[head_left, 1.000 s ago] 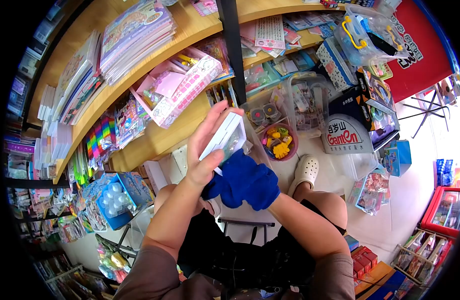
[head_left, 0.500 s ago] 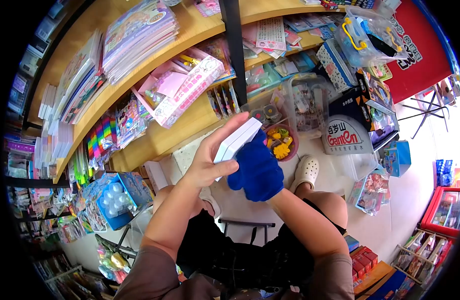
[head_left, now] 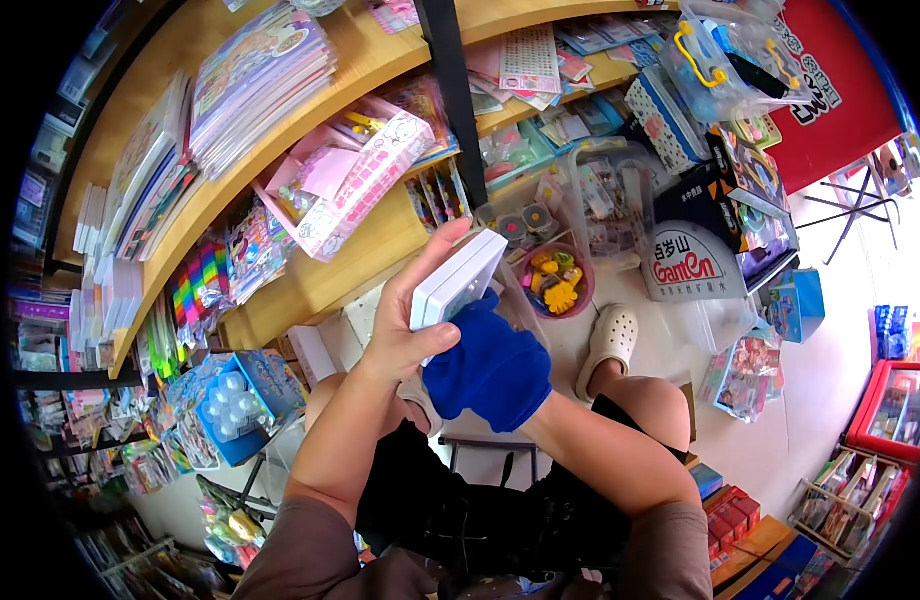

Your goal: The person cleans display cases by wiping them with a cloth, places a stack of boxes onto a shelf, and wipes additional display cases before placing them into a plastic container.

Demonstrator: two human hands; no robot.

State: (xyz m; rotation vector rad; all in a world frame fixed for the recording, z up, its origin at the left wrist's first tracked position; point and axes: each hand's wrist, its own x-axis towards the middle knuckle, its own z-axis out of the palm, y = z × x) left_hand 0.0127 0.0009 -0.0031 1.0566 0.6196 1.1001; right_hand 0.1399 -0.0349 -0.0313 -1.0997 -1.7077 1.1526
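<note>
My bare left hand (head_left: 405,320) is wrapped round a white flat box (head_left: 462,278), thumb on its near side and fingers behind it. The box is tilted, and its face toward the right looks clear or printed. A blue glove or cloth covers my right hand (head_left: 488,365), which touches the lower right side of the box. The fingers under the blue fabric are bent, and whether they grip anything is hidden by the fabric and the box.
Shelves (head_left: 310,110) with stacked books and a pink box (head_left: 355,190) curve across the upper left. Beyond my hands are a pink bowl (head_left: 584,300) of yellow toys and clear bins (head_left: 620,215). A Ganten box (head_left: 690,265) stands at the right.
The white box and both hands first moved up and right, then back left and slightly down. The blue-covered hand has shifted along the box's face. The view has tilted slightly.
</note>
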